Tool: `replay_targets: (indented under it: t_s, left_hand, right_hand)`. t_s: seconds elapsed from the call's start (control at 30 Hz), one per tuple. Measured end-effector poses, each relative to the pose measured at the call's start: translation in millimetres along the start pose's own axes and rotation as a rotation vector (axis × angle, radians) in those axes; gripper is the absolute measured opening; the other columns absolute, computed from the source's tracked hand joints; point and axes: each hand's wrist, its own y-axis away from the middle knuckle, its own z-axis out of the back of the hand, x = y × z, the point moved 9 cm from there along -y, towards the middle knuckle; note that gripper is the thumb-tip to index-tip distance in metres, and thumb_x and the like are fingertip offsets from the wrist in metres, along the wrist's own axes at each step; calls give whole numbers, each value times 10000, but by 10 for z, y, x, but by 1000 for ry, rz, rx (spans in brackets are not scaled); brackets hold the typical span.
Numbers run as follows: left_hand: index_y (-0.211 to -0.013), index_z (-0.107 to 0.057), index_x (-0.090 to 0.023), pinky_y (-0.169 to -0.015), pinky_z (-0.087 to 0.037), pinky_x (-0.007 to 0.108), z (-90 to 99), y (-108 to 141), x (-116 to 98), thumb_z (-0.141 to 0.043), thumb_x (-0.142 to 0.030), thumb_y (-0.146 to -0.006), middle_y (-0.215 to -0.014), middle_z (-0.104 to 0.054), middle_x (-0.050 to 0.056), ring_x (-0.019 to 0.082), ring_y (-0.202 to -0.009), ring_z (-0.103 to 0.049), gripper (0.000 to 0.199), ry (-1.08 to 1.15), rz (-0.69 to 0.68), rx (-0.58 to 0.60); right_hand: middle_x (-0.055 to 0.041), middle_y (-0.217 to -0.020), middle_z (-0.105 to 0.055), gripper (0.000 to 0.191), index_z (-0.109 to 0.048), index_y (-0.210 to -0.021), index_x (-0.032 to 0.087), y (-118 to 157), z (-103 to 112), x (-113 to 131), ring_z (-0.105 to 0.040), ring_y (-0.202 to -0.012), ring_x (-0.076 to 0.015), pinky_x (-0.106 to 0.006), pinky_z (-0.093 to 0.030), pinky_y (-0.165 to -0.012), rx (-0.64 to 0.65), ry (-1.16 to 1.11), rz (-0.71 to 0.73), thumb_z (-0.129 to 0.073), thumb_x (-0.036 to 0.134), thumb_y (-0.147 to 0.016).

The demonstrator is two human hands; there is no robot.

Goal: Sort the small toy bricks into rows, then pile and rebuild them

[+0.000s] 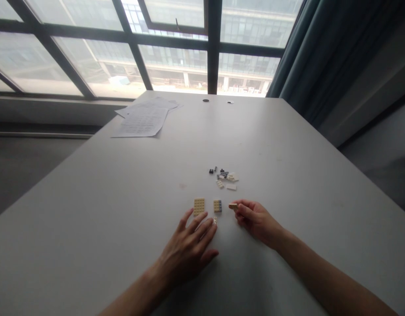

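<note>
My left hand (191,243) lies low over the white table with its fingers spread, the fingertips at the near edge of a tan studded plate (199,206). A small white studded piece (215,220) shows beside its fingertips, partly covered. Between my hands sits a tan and blue-grey studded piece (217,206). My right hand (255,219) pinches a small tan piece (233,206) between thumb and fingers, just to the right of that piece.
Farther back on the table (176,158) lies a loose pile of small white, grey and black pieces (226,175). Printed papers (145,118) rest at the far left. Two round fittings (205,101) are near the far edge, below the windows. A dark curtain (308,66) hangs at the right.
</note>
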Motion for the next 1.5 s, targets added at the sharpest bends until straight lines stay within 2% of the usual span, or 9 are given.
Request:
replay_targets:
  t_s: [0.07,0.17,0.27,0.5,0.7,1.07,1.23,1.37,1.5]
  left_hand:
    - [-1179,-604,-194,-1140,-166,508,-9,5,9,-543,-460,-873,-1187,-636,80,271,-1216,-489,410,6,8,8]
    - [-1187,-601,-200,-1144,-160,504,-16,6,9,-541,-451,-876,-1194,-635,70,267,-1223,-485,404,4,4,14]
    - [-1200,-593,-201,-1150,-143,494,-17,-1,1,-537,-442,-882,-1203,-636,59,258,-1227,-484,403,4,-8,18]
    - [-1218,-576,-189,-1153,-127,487,-16,-19,2,-511,-444,-898,-1224,-630,58,257,-1239,-478,414,28,-7,27]
    - [-1217,-581,-197,-1148,-143,487,-19,-22,5,-515,-435,-894,-1237,-622,64,256,-1237,-482,406,24,-4,38]
    - [-1213,-583,-201,-1134,-191,504,11,-8,3,-545,-432,-872,-1210,-628,78,268,-1215,-493,413,5,-7,-2]
    - [-1171,-602,-177,-1109,-231,507,114,-31,-5,-552,-364,-880,-1151,-657,80,271,-1164,-530,349,12,-9,-55]
    - [-1084,-633,-181,-1068,-295,482,224,-41,29,-569,-305,-874,-1093,-679,75,250,-1098,-568,253,28,11,-112]
    - [-1007,-645,-201,-1021,-341,459,311,-56,170,-584,-260,-861,-1046,-689,56,227,-1046,-580,169,90,111,-177]
  right_hand:
    - [-28,-764,-561,310,-650,-975,157,35,-66,101,-500,-647,-134,-268,-419,-619,20,349,148,-564,437,-873]
    - [-77,-921,-606,198,-653,-995,183,145,-284,209,-530,-846,-197,-342,-423,-798,33,904,412,-506,294,-922]
    - [-76,-917,-612,187,-636,-1015,187,188,-436,154,-531,-883,-207,-354,-417,-841,48,1127,465,-476,244,-937]
    - [-57,-928,-616,175,-618,-1053,205,173,-433,165,-550,-879,-199,-327,-436,-822,-19,1150,440,-508,251,-926]
    - [-56,-938,-620,186,-617,-1068,211,162,-419,135,-553,-874,-203,-333,-438,-820,-29,1146,434,-504,260,-928]
    - [-54,-916,-639,174,-630,-1051,203,203,-394,221,-585,-846,-189,-308,-456,-790,-69,1064,501,-531,234,-910]
    - [-31,-796,-628,127,-647,-960,191,255,-270,310,-583,-723,-154,-267,-462,-705,-185,954,584,-539,218,-899]
    - [-27,-762,-620,130,-648,-949,184,247,-69,415,-575,-696,-148,-263,-459,-682,-291,949,643,-535,220,-897]
    - [-27,-772,-612,143,-653,-950,179,163,211,447,-560,-669,-147,-266,-454,-659,-393,979,588,-535,232,-890]
